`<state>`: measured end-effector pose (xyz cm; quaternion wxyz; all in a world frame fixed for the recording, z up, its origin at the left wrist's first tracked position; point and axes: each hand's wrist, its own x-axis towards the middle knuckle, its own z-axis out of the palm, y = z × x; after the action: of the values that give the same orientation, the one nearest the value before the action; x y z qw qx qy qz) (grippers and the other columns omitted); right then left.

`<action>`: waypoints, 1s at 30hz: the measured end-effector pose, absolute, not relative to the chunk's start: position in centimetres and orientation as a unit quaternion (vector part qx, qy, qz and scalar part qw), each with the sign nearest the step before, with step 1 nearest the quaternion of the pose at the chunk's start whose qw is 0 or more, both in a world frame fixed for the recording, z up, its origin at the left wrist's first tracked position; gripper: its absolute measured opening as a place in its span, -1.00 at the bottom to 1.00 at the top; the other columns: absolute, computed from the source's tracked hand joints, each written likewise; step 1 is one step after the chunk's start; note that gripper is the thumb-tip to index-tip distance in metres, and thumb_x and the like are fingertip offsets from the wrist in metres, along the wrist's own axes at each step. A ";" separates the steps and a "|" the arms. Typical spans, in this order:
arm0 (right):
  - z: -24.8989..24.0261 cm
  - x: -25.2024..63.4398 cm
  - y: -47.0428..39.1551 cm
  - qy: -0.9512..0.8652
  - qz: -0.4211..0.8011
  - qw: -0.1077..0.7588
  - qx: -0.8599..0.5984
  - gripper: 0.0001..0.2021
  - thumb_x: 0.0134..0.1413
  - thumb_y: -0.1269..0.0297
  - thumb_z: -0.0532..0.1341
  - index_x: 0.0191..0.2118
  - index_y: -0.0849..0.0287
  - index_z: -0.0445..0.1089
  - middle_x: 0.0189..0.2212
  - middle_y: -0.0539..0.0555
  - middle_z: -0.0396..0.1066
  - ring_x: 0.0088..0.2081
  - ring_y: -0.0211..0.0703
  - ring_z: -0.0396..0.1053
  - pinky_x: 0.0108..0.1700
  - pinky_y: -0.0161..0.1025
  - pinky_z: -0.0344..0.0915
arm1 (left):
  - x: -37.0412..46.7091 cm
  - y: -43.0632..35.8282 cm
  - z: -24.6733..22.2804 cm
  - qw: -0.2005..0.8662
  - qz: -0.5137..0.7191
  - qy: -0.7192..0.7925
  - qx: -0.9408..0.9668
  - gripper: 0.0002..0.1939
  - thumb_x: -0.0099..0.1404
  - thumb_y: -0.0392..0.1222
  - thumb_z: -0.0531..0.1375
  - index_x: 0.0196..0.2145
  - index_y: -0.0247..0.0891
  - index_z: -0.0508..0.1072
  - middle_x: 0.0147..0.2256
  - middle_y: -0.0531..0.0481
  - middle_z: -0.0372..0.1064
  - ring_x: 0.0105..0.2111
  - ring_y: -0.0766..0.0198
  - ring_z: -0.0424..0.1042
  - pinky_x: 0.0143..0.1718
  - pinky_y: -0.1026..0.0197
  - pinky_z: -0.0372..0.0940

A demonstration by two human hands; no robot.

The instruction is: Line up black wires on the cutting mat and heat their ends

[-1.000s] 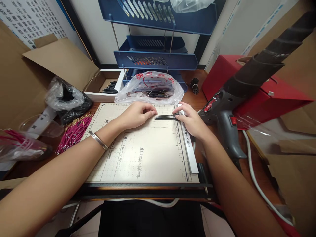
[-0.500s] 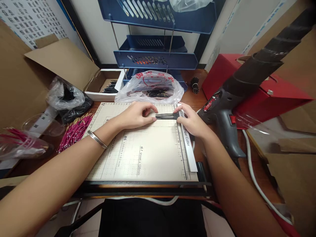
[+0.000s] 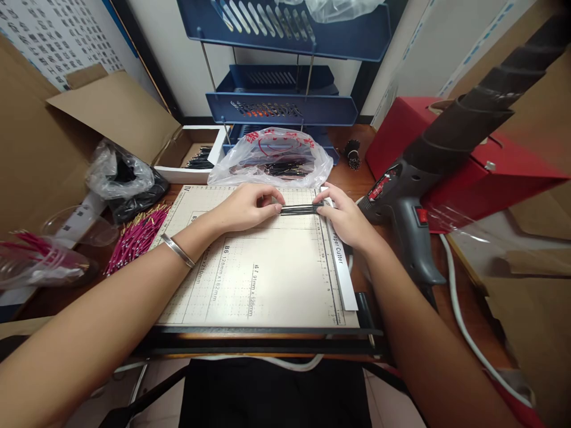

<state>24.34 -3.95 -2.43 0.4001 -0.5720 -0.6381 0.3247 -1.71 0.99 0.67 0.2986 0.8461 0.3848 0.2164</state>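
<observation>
Our left hand [image 3: 255, 208] and right hand [image 3: 342, 217] are narrowly pinching the black strands [image 3: 298, 210] by their ends; we're judging them light, springy.

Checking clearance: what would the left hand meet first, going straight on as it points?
Likely the black strands by the left hand, then the right hand; whether the left touches them now is unclear.

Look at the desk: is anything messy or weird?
Maybe the pink strands on the left, piled loose beside the paper cutter while others sit in clear plastic. Nothing looks clearly broken, and the black strands on the cutter lie fairly straight.
</observation>
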 end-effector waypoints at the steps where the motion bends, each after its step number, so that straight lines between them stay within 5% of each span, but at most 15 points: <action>1: -2.5 24.4 -3.9 -0.639 0.322 0.403 -0.571 -0.90 0.09 0.25 0.22 -0.26 0.03 0.46 0.39 0.18 0.43 0.59 0.21 0.13 0.60 0.33 -0.05 | -1.7 1.0 0.6 0.297 0.219 0.386 0.846 -0.69 0.36 -0.01 0.25 -0.17 -0.28 0.67 -0.51 0.09 0.30 -0.46 0.26 0.26 -0.31 0.15 0.15; 30: -2.8 24.5 -3.6 -0.647 0.314 0.392 -0.574 -0.91 0.07 0.25 0.22 -0.26 0.02 0.41 0.18 0.21 0.50 0.42 0.28 0.31 0.55 0.33 0.08 | -1.4 0.9 0.3 0.260 0.228 0.383 0.857 -0.73 0.37 -0.02 0.27 -0.21 -0.26 0.66 -0.50 0.07 0.36 -0.44 0.25 0.31 -0.29 0.17 0.15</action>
<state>24.46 -3.58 -2.79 0.3924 -0.5742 -0.6465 0.3136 -1.37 0.91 0.27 0.2598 0.8567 0.3826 0.2283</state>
